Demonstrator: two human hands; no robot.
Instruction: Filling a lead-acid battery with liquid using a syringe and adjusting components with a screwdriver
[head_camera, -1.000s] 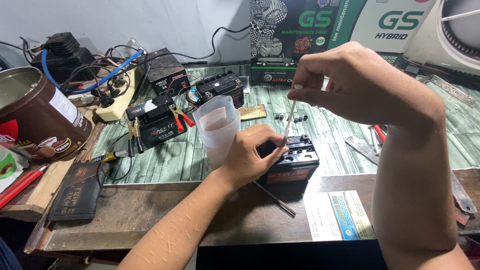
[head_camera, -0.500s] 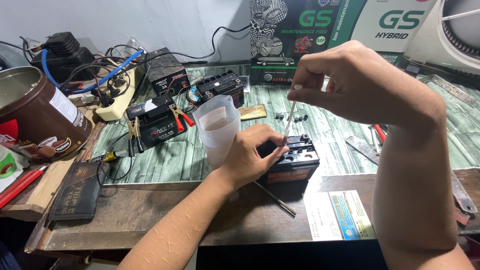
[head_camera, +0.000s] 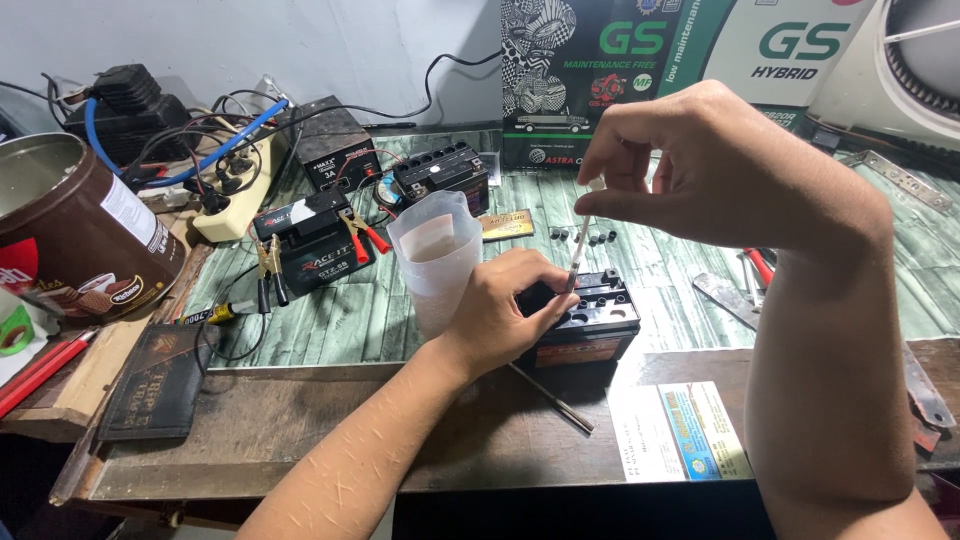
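Partly hidden black battery (head_camera: 590, 325) under gripping left hand (head_camera: 500, 310), right hand (head_camera: 700, 165) pinching thin dropper (head_camera: 577, 250), tip obscured.

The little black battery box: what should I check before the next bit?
1. Left hand steadying the small black battery: ok.
2. Right hand pinching the thin clear dropper tube: ok.
3. Tube tip over an open cell hole: cannot tell.
4. Translucent plastic measuring jug upright beside the battery: ok.
5. Small black cell caps off, lying on the green table: ok.
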